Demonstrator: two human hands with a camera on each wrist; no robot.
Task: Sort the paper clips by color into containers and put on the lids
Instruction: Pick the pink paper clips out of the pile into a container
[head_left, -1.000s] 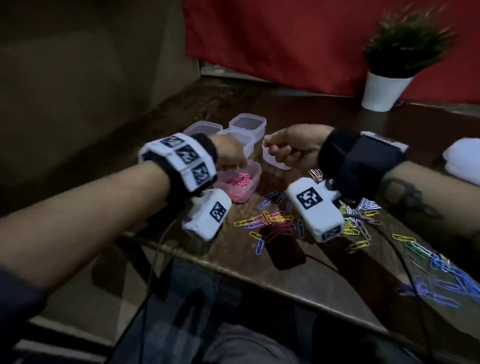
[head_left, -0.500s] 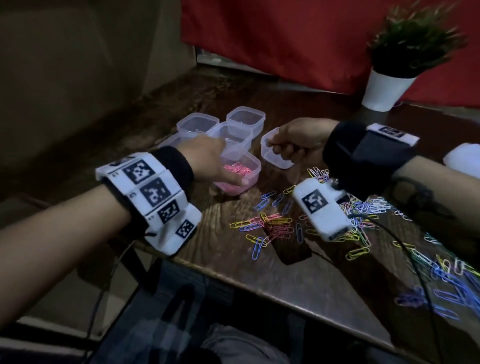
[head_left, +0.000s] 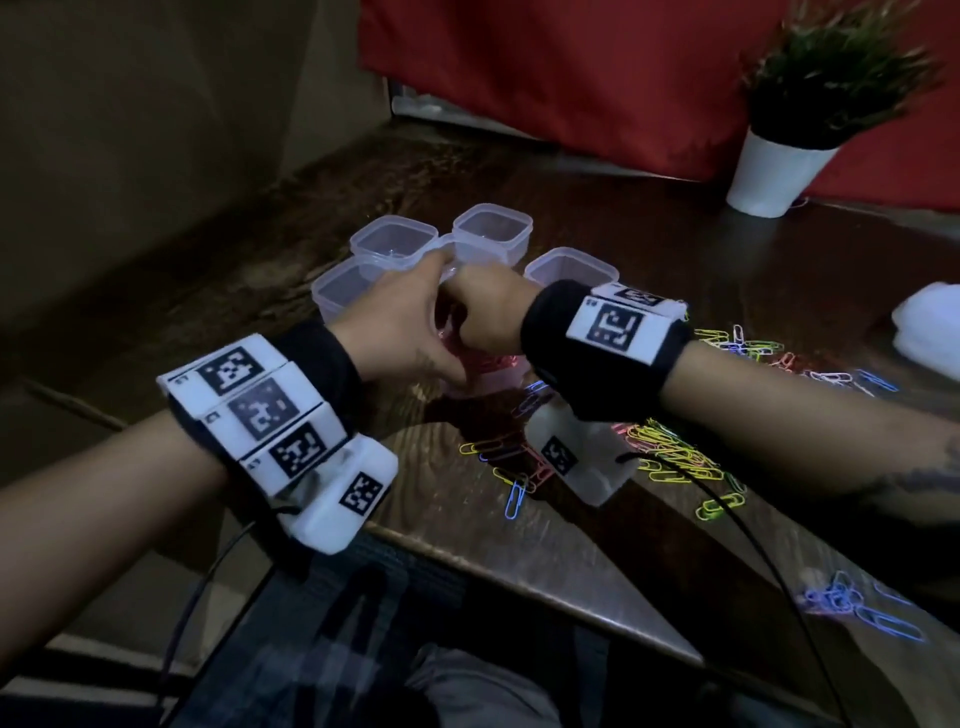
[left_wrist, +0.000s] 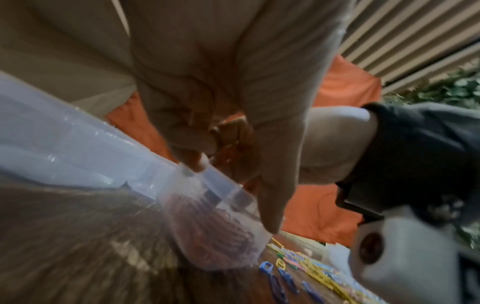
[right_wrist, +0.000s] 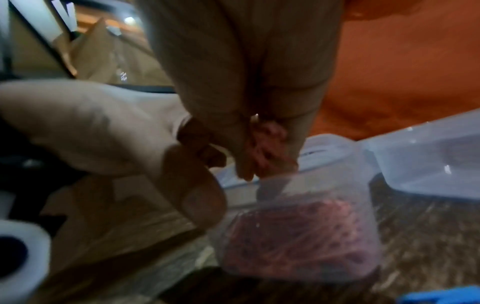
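a dark wooden table (head_left: 597, 530) carried everything. at its far left stood a cluster of clear plastic containers (head_left: 491, 228), and nearer, one container of pink paper clips (right_wrist: 301, 240). loose mixed-colour paper clips (head_left: 670, 457) lay scattered right of it, blue paper clips (head_left: 857, 608) at the near right edge. a white potted plant (head_left: 779, 171) stood far right.

Pink-clip container (head_left: 493, 371) mostly hidden beneath both hands in head view, right hand's (head_left: 488, 312) fingers out of sight, both wrist views motion-blurred, plant (head_left: 831, 67) cropped at top edge.
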